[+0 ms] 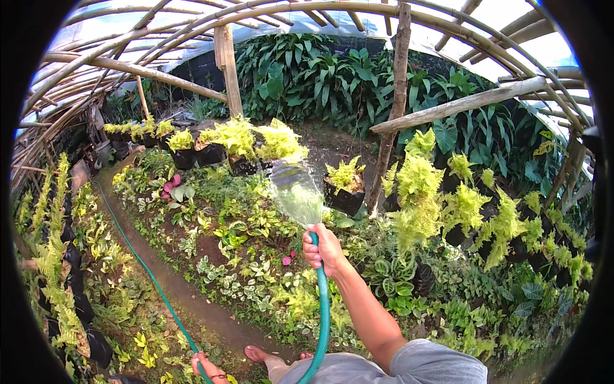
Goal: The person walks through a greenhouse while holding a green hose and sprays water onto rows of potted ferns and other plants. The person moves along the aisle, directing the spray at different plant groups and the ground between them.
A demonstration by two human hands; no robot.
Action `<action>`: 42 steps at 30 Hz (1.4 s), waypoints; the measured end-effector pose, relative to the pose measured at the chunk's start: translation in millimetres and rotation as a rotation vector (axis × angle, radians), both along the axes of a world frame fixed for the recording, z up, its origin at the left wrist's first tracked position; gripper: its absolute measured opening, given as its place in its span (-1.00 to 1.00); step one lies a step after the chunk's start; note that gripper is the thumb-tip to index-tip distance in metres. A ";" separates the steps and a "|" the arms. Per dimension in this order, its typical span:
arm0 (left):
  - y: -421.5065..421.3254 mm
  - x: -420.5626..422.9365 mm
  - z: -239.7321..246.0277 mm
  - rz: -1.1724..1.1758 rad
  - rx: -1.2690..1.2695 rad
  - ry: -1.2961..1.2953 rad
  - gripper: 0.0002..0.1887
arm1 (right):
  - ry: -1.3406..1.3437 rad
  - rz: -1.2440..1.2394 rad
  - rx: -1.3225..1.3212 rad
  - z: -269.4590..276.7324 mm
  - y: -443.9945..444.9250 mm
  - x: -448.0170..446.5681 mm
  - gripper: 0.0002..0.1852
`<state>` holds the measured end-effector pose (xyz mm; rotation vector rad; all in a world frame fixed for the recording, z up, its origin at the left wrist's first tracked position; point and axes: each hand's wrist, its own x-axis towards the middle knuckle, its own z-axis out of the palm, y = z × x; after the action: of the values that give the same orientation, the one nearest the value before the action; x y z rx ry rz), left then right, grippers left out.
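Observation:
My right hand grips the end of a green garden hose, its thumb over the mouth. A fan of water sprays up and away from it, towards yellow-green ferns in black plastic grow bags. One potted fern hangs or stands just right of the spray; its support is hard to see. Low at the bottom edge, my left hand holds another stretch of the hose, which trails away along the dirt path to the far left.
Variegated low plants cover the bed before me. A dirt path curves along the left, beside a row of bagged ferns. More ferns fill the right. Wooden posts and a bamboo-framed roof stand around.

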<state>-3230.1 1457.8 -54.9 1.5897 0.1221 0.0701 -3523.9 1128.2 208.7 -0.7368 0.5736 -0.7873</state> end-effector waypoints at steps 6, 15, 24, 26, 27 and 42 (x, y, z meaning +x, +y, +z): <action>2.7 -0.5 -5.4 0.014 0.005 0.013 -0.85 | 0.006 0.037 -0.002 -0.2 2.6 5.4 -0.67; 15.3 11.3 -26.6 0.051 -0.026 0.006 -0.87 | 0.004 0.017 0.025 -1.9 5.1 10.8 -0.68; 12.8 -0.5 -6.9 -0.032 0.014 -0.076 -0.78 | 0.027 -0.050 0.019 -2.5 10.9 -7.1 -0.66; 9.4 -4.2 2.7 -0.063 0.016 -0.093 -0.74 | 0.027 -0.073 0.031 -3.8 11.8 -15.4 -0.65; 6.9 -4.7 6.5 -0.076 -0.027 -0.099 -0.73 | 0.021 -0.079 0.045 -4.2 12.6 -21.1 -0.64; -10.8 1.8 -9.1 -0.160 -0.025 -0.074 -0.79 | 0.000 -0.233 0.035 -9.2 33.9 -67.4 -0.65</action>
<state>-3228.3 1446.9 -63.9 1.5643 -0.0619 0.0028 -3591.3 1162.1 199.5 -0.6448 0.6800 -0.9898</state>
